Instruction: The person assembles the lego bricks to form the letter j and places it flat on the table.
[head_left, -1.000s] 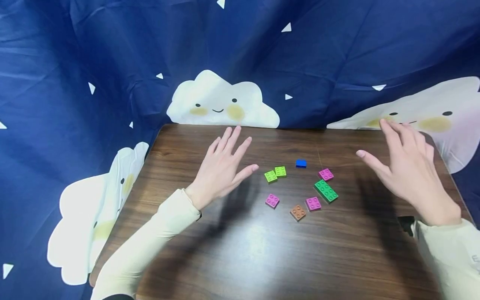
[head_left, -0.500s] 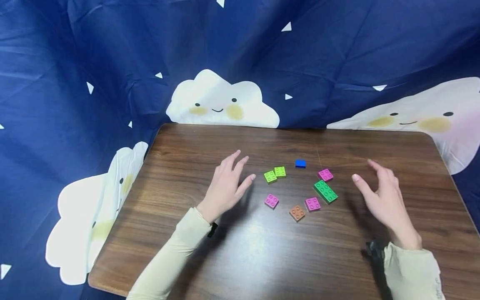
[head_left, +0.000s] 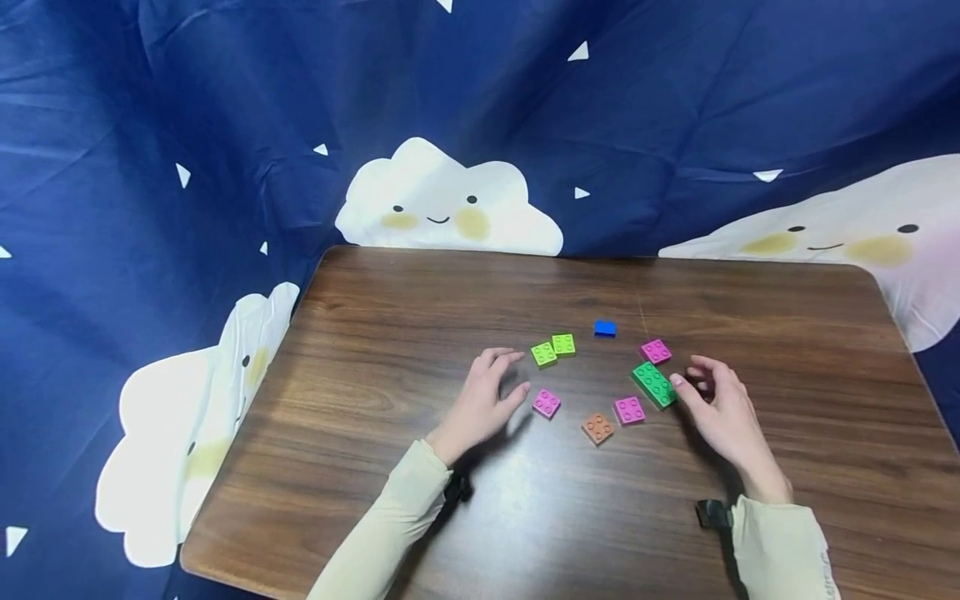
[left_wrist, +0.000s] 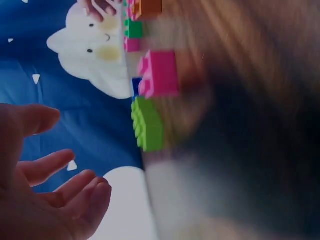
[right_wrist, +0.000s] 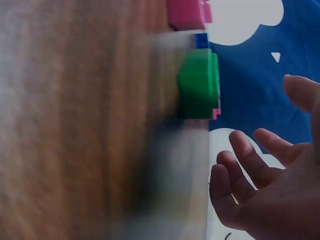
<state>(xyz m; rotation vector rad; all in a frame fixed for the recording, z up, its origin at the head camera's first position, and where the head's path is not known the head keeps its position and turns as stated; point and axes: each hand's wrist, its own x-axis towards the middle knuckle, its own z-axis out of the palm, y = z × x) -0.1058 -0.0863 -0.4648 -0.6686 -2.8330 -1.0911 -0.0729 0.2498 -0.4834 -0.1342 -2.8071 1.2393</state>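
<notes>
My left hand (head_left: pixel 482 408) hovers just left of a pink brick (head_left: pixel 547 404) and near two lime green bricks (head_left: pixel 544 355), its fingers loosely bent around nothing. In the left wrist view a gap shows between that hand and the lime green brick (left_wrist: pixel 148 125). My right hand (head_left: pixel 723 414) is at the right end of the long green brick (head_left: pixel 654 385), thumb tip right at its edge in the head view. The right wrist view shows its relaxed fingers apart from the green brick (right_wrist: pixel 197 85). Neither hand holds anything.
Between the hands lie a brown brick (head_left: pixel 597 428) and a second pink brick (head_left: pixel 629 410). Farther back are a blue brick (head_left: pixel 604 329) and a third pink brick (head_left: pixel 656 352). A blue curtain (head_left: pixel 600 108) with clouds borders the wooden table (head_left: pixel 390 333).
Both hands have come down and nearer to the bricks, the left moving right and toward the body, the right moving left. The bricks lie as before.
</notes>
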